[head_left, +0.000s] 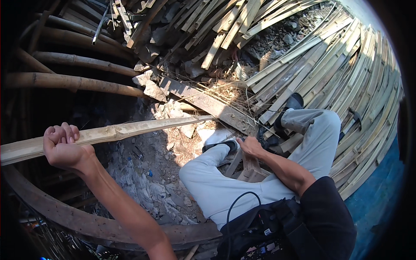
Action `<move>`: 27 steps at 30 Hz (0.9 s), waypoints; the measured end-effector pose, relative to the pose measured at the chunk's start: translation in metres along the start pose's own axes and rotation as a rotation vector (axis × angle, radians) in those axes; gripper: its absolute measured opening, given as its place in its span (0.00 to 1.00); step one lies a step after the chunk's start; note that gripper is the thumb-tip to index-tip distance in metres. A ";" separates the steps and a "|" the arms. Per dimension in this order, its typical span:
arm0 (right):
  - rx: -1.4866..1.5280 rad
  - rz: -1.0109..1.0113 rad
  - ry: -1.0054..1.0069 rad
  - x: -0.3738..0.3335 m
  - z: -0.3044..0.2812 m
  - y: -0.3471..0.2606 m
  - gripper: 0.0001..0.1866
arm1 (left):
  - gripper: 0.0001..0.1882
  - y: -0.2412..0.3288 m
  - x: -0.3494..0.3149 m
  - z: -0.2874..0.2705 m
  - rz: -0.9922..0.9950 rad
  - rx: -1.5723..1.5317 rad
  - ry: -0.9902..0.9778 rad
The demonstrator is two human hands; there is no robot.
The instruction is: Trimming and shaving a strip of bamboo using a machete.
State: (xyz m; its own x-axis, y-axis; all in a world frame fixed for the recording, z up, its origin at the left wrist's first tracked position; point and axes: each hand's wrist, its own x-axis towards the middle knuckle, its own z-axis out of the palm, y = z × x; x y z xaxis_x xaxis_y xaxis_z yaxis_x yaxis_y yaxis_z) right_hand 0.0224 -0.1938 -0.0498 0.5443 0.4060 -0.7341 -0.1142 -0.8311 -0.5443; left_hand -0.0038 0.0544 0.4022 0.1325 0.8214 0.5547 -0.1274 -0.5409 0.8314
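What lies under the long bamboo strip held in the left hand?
Under the bamboo strip, gripped by the left hand, lies rubble-strewn dirt ground with pale stones and debris. At far left, deep shadow hides whatever lies beneath it.

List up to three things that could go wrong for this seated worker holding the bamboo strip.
1. The left hand grips a rough split strip bare; splinters or cuts seem likely if it slides.
2. The long strip's far tip reaches over rubble and could snag or whip.
3. The right hand rests by a wooden block between the legs, where it could get pinched.
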 end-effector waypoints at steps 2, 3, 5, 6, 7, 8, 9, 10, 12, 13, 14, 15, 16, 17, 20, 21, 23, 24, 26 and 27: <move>0.015 -0.021 -0.003 -0.005 -0.008 -0.025 0.39 | 0.10 0.001 0.005 -0.006 0.018 -0.037 -0.052; 0.036 -0.044 -0.005 -0.004 -0.011 -0.031 0.39 | 0.10 0.000 0.006 -0.009 0.011 -0.033 -0.050; 0.059 -0.098 0.036 0.000 -0.010 -0.032 0.39 | 0.11 -0.004 0.009 -0.014 0.011 -0.070 -0.051; 0.065 -0.116 0.066 -0.002 -0.008 -0.029 0.39 | 0.11 -0.006 0.010 -0.015 0.008 -0.039 -0.024; 0.075 -0.130 0.099 -0.007 -0.009 -0.030 0.39 | 0.11 -0.010 0.012 -0.015 0.002 -0.040 -0.031; 0.075 -0.129 0.086 -0.025 -0.014 -0.041 0.39 | 0.11 -0.009 0.015 -0.018 -0.002 -0.049 -0.020; 0.140 -0.166 -0.002 -0.051 -0.026 -0.057 0.39 | 0.11 -0.008 0.015 -0.021 -0.014 -0.060 -0.008; 0.208 -0.205 -0.084 -0.068 -0.034 -0.068 0.39 | 0.10 -0.005 0.015 -0.020 -0.012 -0.074 -0.017; 0.176 -0.242 -0.092 -0.078 -0.033 -0.075 0.38 | 0.10 -0.004 0.016 -0.017 -0.014 -0.087 -0.031; 0.149 -0.281 -0.094 -0.082 -0.031 -0.075 0.38 | 0.10 -0.005 0.016 -0.017 -0.012 -0.106 -0.049; 0.051 -0.222 -0.054 -0.070 -0.019 -0.067 0.37 | 0.10 -0.006 0.014 -0.018 -0.016 -0.105 -0.048; 0.048 -0.218 -0.054 -0.069 -0.016 -0.060 0.37 | 0.09 -0.007 0.013 -0.020 -0.018 -0.101 -0.035; 0.061 -0.203 -0.096 -0.066 -0.018 -0.060 0.38 | 0.09 -0.009 0.011 -0.020 -0.012 -0.097 -0.019; 0.074 -0.187 -0.137 -0.064 -0.020 -0.060 0.38 | 0.09 -0.009 0.012 -0.018 -0.009 -0.099 -0.014; 0.084 -0.273 -0.086 -0.068 -0.022 -0.078 0.38 | 0.10 -0.008 0.012 -0.014 -0.005 -0.081 -0.043; 0.102 -0.303 -0.103 -0.072 -0.027 -0.087 0.38 | 0.10 -0.011 0.014 -0.016 -0.009 -0.086 -0.049; 0.132 -0.376 -0.088 -0.093 -0.035 -0.103 0.38 | 0.10 -0.006 0.018 -0.026 -0.027 -0.120 -0.069; 0.171 -0.395 -0.116 -0.100 -0.038 -0.112 0.38 | 0.10 0.001 0.020 -0.028 -0.015 -0.101 -0.081; 0.229 -0.391 -0.124 -0.082 -0.024 -0.106 0.39 | 0.10 0.004 0.015 -0.023 -0.007 -0.088 -0.065; 0.233 -0.393 -0.123 -0.056 -0.007 -0.086 0.39 | 0.10 0.006 0.012 -0.019 -0.006 -0.077 -0.050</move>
State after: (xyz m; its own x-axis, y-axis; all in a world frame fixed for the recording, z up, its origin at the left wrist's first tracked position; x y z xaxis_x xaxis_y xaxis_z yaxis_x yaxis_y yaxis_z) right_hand 0.0073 -0.1473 0.0408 0.4827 0.7262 -0.4895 -0.1103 -0.5041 -0.8566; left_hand -0.0220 0.0644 0.4133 0.1822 0.8133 0.5526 -0.2018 -0.5191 0.8306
